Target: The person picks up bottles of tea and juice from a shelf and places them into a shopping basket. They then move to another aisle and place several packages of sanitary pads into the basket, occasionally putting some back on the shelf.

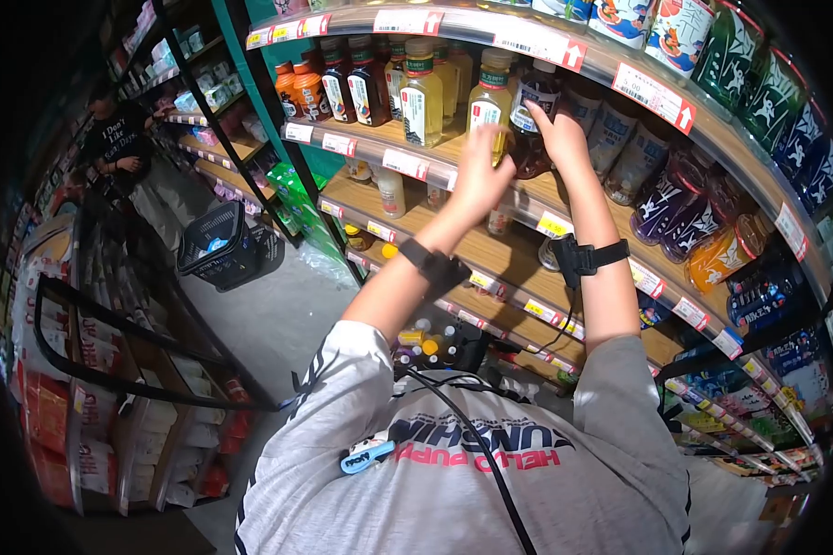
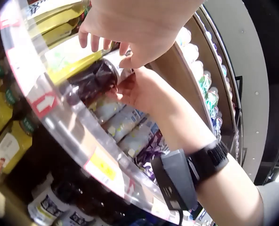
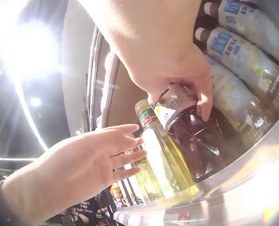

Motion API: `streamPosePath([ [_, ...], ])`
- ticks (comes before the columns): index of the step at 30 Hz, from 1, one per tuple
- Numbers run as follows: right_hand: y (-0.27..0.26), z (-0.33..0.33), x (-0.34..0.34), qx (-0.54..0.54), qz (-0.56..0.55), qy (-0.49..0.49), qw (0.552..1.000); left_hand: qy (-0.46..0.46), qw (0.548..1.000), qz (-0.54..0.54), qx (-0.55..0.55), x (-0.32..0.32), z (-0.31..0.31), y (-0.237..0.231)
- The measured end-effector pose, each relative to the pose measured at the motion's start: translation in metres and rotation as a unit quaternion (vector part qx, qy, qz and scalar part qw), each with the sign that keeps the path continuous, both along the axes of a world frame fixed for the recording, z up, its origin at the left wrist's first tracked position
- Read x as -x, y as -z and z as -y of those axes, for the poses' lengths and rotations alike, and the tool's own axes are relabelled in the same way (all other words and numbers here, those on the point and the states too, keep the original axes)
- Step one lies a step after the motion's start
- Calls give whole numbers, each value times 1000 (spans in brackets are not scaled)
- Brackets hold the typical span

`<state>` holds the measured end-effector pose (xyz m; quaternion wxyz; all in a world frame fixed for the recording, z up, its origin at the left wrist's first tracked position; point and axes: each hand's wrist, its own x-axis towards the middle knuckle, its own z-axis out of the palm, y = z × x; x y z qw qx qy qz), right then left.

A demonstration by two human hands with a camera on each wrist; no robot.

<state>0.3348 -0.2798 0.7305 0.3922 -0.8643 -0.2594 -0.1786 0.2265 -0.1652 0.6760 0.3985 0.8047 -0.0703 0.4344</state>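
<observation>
Dark bottles and yellow bottles stand on the upper shelf. My right hand [image 1: 565, 139] [image 3: 177, 66] [image 2: 146, 94] grips the upper part of a dark bottle [image 1: 532, 111] [image 3: 200, 141] [image 2: 93, 82] with a pale label, its fingers curled round it. Just left of it is a yellow bottle [image 1: 489, 106] [image 3: 167, 160] with a green neck band. My left hand [image 1: 484, 176] [image 3: 78, 165] [image 2: 139, 28] is in front of that yellow bottle, fingers spread and loosely extended, holding nothing; whether it touches the bottle cannot be told.
Pale-labelled bottles [image 3: 238, 52] and purple bottles [image 1: 690, 217] stand to the right. Lower shelves hold more drinks. A black basket [image 1: 217, 245] is on the floor at left, near a person [image 1: 125, 148] in a black shirt. A black cart handle [image 1: 111, 375] crosses the left side.
</observation>
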Motion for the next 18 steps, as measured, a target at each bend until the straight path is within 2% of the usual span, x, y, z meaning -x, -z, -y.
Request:
streamPosePath([
  [1, 1, 2, 3, 1, -17, 4, 1000, -50, 997, 50, -13, -9, -10, -5],
  [2, 0, 3, 6, 1, -33, 7, 999, -86, 995, 35, -33, -15, -22, -11],
  [3, 2, 0, 22, -3, 58, 107, 993, -89, 995, 30, -27, -20, -31, -18],
  [4, 7, -4, 38, -63, 161, 160, 972, -91, 995, 26, -21, -25, -39, -25],
  [6, 12, -4, 58, -138, 169, 67, 974, -45, 999, -13, -9, -38, -52, -33],
  [9, 28, -15, 74, -150, 85, -84, 981, -10, 998, -57, 15, -58, -55, -37],
  [10, 32, -18, 78, -142, 103, -120, 977, -6, 998, -61, 29, -67, -56, -34],
  [12, 46, -25, 77, -142, 137, -130, 972, 0, 996, -67, 57, -84, -57, -27],
  [15, 53, -23, 88, -157, 77, -153, 973, -16, 998, -42, 37, -84, -58, -29],
  [16, 56, -21, 90, -166, 72, -156, 971, 5, 997, -36, 74, -81, -58, -29],
  [18, 64, -18, 90, -172, 69, -161, 969, -19, 1000, -5, 16, -64, -56, -33],
])
